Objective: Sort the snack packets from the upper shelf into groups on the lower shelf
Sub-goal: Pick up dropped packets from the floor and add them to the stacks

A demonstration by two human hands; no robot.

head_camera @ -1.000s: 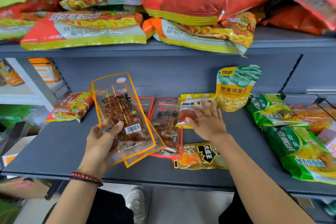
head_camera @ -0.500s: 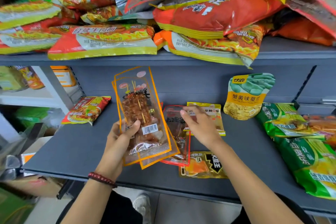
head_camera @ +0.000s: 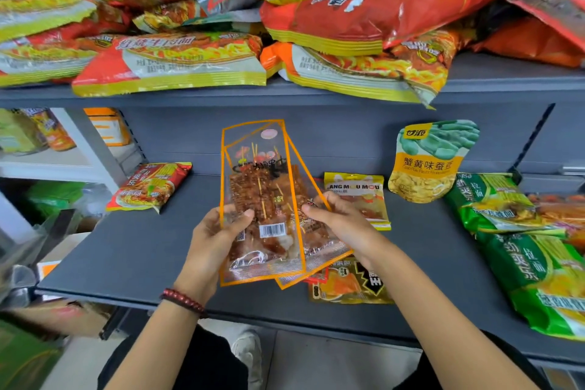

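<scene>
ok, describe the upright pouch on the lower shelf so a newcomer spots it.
Start at the grey lower shelf, then its back wall, right of centre. The pouch stands upright there, yellow with green beans pictured on top; neighbouring packets all lie flat.

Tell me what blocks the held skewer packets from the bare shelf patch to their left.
Nothing visible. Left hand and right hand hold the skewer packets above the lower shelf; the noodle packet lies farther back.
</scene>
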